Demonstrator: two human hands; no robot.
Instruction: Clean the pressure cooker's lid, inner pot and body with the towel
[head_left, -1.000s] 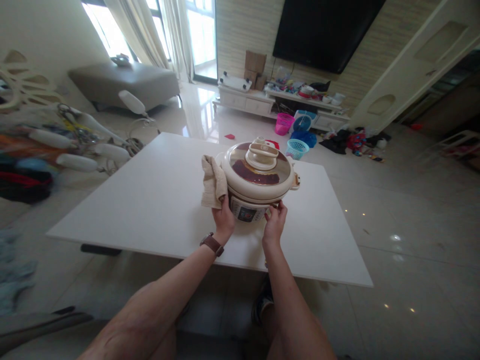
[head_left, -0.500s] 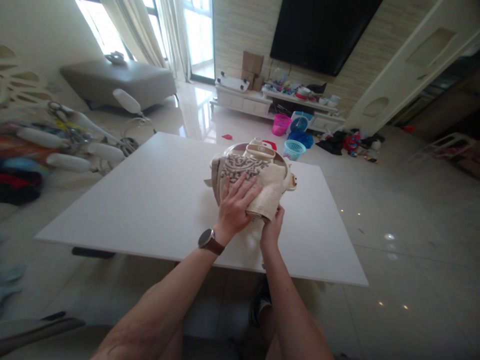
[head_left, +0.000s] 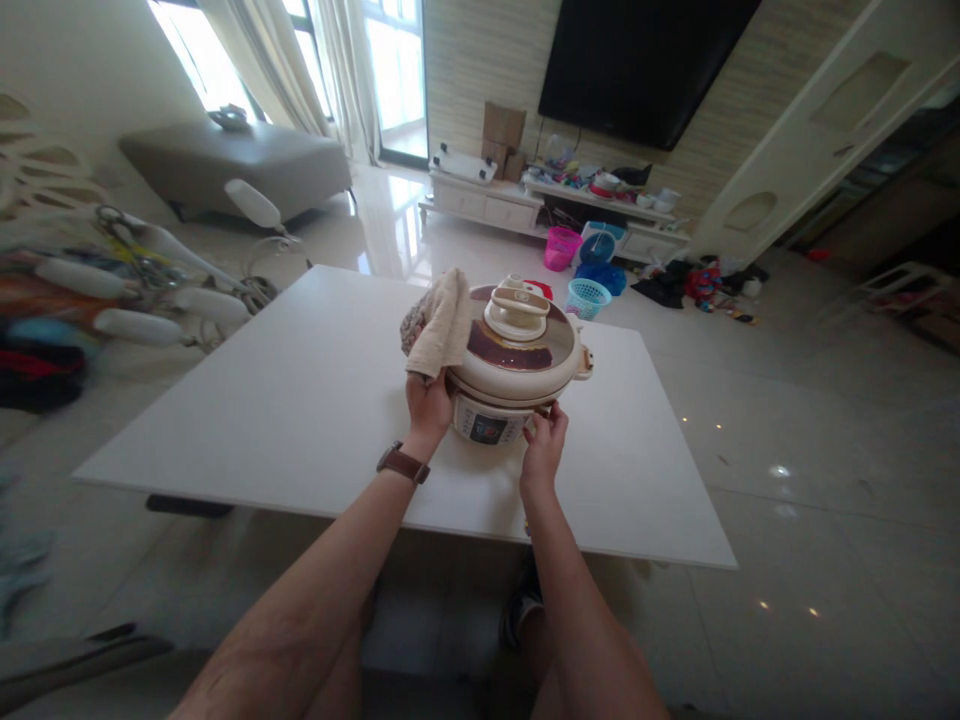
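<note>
A cream electric cooker point(head_left: 517, 382) stands on the white table, with a control panel on its front and a side handle at the right. Its round lid point(head_left: 510, 352) is on, see-through and brown-tinted, with a cream knob on top. My left hand point(head_left: 429, 405) is closed on a folded beige towel point(head_left: 441, 325) with a brown pattern, held against the cooker's left side. The towel hides part of that hand's fingers. My right hand point(head_left: 545, 445) grips the cooker's lower front right edge with bent fingers, just right of the panel.
The white table point(head_left: 300, 400) extends around the cooker. Beyond it on the floor are a turquoise basket point(head_left: 589, 300) and a pink basket point(head_left: 562, 248). A low cabinet point(head_left: 480, 205) with clutter stands under the television point(head_left: 649, 65). At left are white-padded metal arms point(head_left: 139, 325).
My left hand has carried the towel from the lid's top to the cooker's left side, uncovering the lid and control panel. My right hand stays at the front right.
</note>
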